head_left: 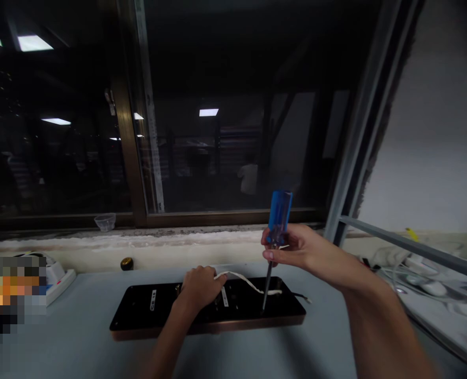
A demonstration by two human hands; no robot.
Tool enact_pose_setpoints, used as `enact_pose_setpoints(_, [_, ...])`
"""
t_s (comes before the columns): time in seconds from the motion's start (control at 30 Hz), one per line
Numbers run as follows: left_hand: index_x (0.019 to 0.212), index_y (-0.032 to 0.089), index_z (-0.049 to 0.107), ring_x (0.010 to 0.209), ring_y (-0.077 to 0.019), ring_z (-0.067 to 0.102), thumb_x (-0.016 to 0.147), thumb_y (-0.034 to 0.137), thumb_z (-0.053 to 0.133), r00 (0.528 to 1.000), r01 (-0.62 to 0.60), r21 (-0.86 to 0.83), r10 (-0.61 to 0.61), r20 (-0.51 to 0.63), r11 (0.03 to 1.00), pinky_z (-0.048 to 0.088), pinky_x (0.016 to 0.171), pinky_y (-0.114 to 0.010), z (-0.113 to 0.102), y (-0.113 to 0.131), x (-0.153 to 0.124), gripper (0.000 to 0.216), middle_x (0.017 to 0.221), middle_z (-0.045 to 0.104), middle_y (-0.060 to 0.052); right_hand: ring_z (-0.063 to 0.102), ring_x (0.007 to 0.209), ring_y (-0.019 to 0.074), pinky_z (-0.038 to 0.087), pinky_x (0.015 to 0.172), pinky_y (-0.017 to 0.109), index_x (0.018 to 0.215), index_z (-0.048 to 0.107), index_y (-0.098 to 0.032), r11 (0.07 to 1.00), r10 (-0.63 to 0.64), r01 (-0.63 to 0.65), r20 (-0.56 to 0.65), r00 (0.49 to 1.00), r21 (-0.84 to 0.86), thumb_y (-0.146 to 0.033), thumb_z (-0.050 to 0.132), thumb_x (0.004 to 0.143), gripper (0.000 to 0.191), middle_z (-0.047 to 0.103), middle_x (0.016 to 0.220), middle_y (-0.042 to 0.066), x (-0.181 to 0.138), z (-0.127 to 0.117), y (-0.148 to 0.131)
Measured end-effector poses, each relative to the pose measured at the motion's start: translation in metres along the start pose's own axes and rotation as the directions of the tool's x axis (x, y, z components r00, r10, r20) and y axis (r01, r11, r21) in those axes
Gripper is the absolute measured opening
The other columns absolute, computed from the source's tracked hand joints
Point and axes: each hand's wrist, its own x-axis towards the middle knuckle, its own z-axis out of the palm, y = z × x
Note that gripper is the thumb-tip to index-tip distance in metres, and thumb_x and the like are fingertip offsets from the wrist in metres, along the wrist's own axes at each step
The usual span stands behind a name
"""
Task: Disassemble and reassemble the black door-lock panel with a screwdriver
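A long black rectangular panel (258,300) with a copper-coloured edge lies flat on the table. My left hand (201,287) rests on its middle with fingers curled over it; the fingertips are hidden. A white cable (241,277) comes out beside that hand and runs across the panel to the right. Between the thumb and fingers of my right hand (283,247) is a screwdriver (280,213) with a blue handle, held nearly upright. Its shaft slants down, and the tip meets the panel near the front edge, right of centre. White labels (153,300) are stuck on the panel.
A dark round knob (127,263) stands behind the panel. On the sill sits a clear plastic cup (105,221). A white power strip (62,287) lies at the left. Cables and white items (430,284) crowd the right, past a metal rail (407,245).
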Motion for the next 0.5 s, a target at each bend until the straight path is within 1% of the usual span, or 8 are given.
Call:
enact_pose_setpoints(0.13, [0.092,0.016,0.067,0.092,-0.0312,0.061,0.083,0.046,0.033,1.0,0.0,-0.008,0.0,-0.01,1.0,0.044,0.078,-0.041,0.0016,-0.0004,0.0008,0.046,0.094,0.067,-0.016,0.052,0.066,0.0129,0.043,0.062,0.028,0.077,0.055,-0.019,0.999,0.005,-0.005,-0.012,1.0,0.034,-0.035,0.066,0.066,0.023,0.055,0.072,-0.001,-0.0003,0.0003,-0.0011])
enact_pose_setpoints(0.3, [0.091,0.016,0.067,0.092,-0.031,0.061,0.083,0.045,0.032,1.0,-0.012,-0.012,0.011,-0.023,1.0,0.044,0.078,-0.041,0.0025,-0.0017,0.0012,0.046,0.093,0.067,-0.015,0.053,0.068,0.0138,0.044,0.063,0.028,0.078,0.056,-0.018,1.0,-0.011,0.011,-0.009,1.0,-0.012,-0.035,0.065,0.067,0.022,0.056,0.074,0.0,0.0012,0.0003,0.0001])
enact_pose_setpoints(0.5, [0.09,0.017,0.067,0.092,-0.0305,0.061,0.083,0.046,0.032,1.0,0.0,0.014,0.0,-0.018,1.0,0.045,0.078,-0.04,0.002,-0.0007,0.0013,0.047,0.092,0.068,-0.015,0.055,0.069,0.0151,0.045,0.064,0.03,0.082,0.056,-0.018,1.0,0.018,-0.018,0.003,1.0,-0.009,-0.036,0.066,0.065,0.026,0.057,0.076,0.001,0.0021,0.0008,-0.0011])
